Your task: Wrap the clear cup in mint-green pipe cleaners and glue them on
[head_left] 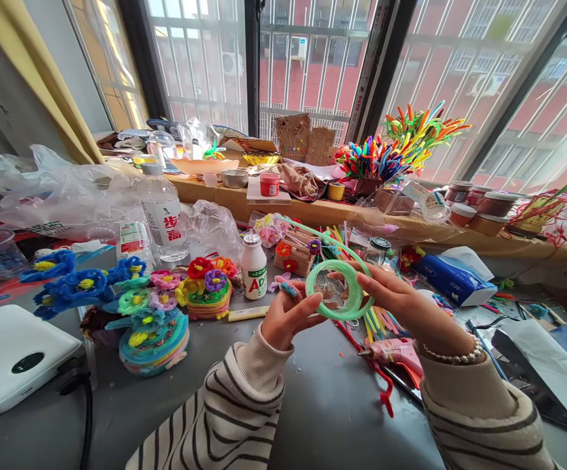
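Observation:
A ring of coiled light-green pipe cleaner point(338, 313) hangs between my two hands above the grey table point(313, 405). My left hand point(288, 316) pinches its lower left edge with closed fingers. My right hand point(401, 303) grips the right side, fingers curled round the rim. A loose green tail point(323, 234) runs from the ring up and to the left. Both sleeves are striped, and a bead bracelet point(453, 356) sits on my right wrist.
Pipe-cleaner flower baskets point(153, 333) and blue flowers point(75, 284) stand at the left by a white device point(9, 356). A small white bottle point(253, 266) and a water bottle point(163, 212) stand behind. A pink glue gun point(394, 350), loose stems, a tissue pack point(453, 277) and a pipe-cleaner bunch point(401, 147) lie right.

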Action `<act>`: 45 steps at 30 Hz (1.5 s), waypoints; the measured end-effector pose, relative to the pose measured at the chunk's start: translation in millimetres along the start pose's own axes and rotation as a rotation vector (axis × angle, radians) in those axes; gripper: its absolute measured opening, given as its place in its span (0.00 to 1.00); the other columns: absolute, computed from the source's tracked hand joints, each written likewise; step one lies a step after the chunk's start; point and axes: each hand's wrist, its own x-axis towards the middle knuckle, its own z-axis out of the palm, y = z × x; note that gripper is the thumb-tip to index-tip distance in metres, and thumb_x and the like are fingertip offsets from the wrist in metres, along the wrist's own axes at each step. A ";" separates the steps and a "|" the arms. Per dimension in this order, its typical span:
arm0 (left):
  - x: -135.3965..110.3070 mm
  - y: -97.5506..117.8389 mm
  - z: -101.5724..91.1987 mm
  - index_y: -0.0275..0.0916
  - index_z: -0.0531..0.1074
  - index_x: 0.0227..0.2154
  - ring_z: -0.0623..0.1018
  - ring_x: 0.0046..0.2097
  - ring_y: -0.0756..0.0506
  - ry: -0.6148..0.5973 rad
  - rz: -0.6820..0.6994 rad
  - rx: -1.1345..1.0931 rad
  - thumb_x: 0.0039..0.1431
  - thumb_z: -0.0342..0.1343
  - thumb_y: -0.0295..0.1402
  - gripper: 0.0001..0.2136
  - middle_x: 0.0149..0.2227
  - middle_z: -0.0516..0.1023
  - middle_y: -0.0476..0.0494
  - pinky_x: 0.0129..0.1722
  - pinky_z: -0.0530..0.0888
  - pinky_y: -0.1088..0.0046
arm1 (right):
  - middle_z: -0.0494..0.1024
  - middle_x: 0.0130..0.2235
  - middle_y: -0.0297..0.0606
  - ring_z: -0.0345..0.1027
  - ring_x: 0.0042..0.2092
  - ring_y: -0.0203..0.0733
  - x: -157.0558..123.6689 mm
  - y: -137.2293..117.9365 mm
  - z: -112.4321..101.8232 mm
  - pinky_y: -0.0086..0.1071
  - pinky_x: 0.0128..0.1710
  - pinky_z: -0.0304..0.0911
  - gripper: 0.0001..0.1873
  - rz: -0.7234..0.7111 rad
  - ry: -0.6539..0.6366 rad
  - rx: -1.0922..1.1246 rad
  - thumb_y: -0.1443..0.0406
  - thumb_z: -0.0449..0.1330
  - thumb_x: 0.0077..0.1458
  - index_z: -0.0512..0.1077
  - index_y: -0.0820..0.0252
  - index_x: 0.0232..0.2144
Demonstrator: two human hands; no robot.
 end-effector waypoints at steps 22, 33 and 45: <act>-2.6 -1.9 3.2 0.34 0.70 0.31 0.76 0.31 0.45 0.053 0.098 0.097 0.38 0.61 0.42 0.19 0.28 0.76 0.43 0.31 0.73 0.69 | 0.63 0.55 0.31 0.53 0.57 0.45 1.5 11.8 -5.7 0.40 0.57 0.46 0.22 0.016 0.040 0.038 0.53 0.50 0.53 0.64 0.49 0.50; -8.5 -3.2 7.0 0.38 0.61 0.18 0.63 0.22 0.53 -0.112 0.305 0.107 0.32 0.64 0.44 0.19 0.18 0.60 0.54 0.25 0.63 0.75 | 0.71 0.49 0.37 0.64 0.49 0.43 -1.3 17.5 1.4 0.38 0.50 0.58 0.22 0.232 -0.128 0.521 0.55 0.56 0.50 0.67 0.52 0.47; -11.2 -8.7 9.8 0.37 0.64 0.20 0.65 0.25 0.53 -0.057 0.316 0.098 0.33 0.64 0.43 0.18 0.20 0.63 0.54 0.27 0.65 0.76 | 0.74 0.45 0.32 0.67 0.47 0.39 0.2 21.0 2.6 0.34 0.50 0.58 0.14 0.222 -0.161 0.662 0.59 0.57 0.50 0.72 0.48 0.41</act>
